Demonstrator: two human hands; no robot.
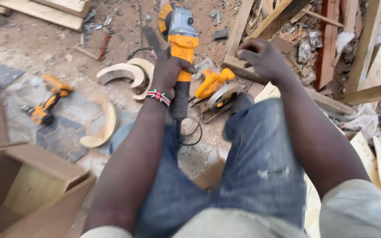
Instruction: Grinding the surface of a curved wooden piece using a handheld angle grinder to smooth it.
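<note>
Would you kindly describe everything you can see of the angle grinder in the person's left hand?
The angle grinder has an orange body, a grey gear head and a dark rear handle, plastic and metal by its look. The left hand grips its middle, holding it above the dirt ground with the head pointing away. A black cord loops from its rear end. Its disc is hard to make out.

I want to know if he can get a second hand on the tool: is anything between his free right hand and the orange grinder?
Nothing visible. The right hand hangs in open air beside the orange grinder, which the left hand grips; the circular saw lies lower, on the ground.
</note>
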